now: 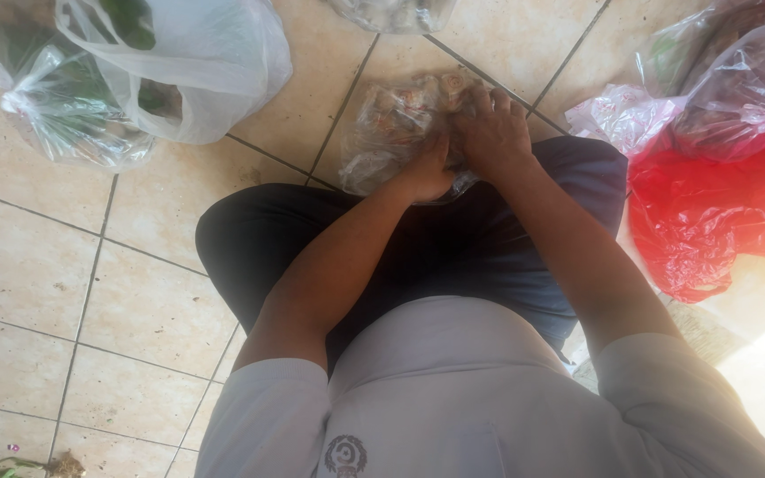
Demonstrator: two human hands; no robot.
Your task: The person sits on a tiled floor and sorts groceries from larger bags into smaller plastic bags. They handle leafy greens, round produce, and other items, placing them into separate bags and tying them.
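Both hands, left hand (427, 173) and right hand (493, 133), grip a clear plastic bag (391, 124) on the tiled floor (37, 265); hard tugging could tear the thin film.

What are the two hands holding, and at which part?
Both the left hand and right hand grip the clear plastic bag at its near end.

clear plastic bag (391, 133) of small pale items, crumpled, on tiled floor (161, 204)
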